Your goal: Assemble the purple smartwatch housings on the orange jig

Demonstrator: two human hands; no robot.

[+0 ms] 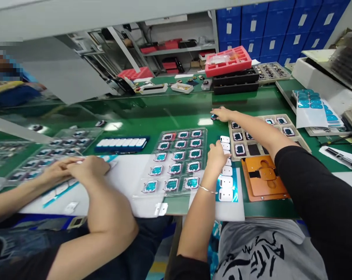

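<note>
My right hand [223, 114] reaches over the green bench and pinches a small dark piece with a blue sheen [213, 116] in its fingertips. My left hand [217, 154] is curled at a column of white rounded plates [226, 182] on a blue backing sheet; what its fingers hold, if anything, is hidden. Left of it lies a clear tray [148, 196] of square watch-like frames with teal faces. Under my right forearm sits a beige tray [303, 146] with similar frames in some pockets. An orange fixture [252, 186] rests in front of that tray.
On the left, a co-worker's hands [76, 167] work over a white sheet. A dark blue holder [122, 144] carries white plates. Red and black trays [236, 81] are stacked at the back. Teal film sheets [308, 101] lie at right, near a white box [313, 77].
</note>
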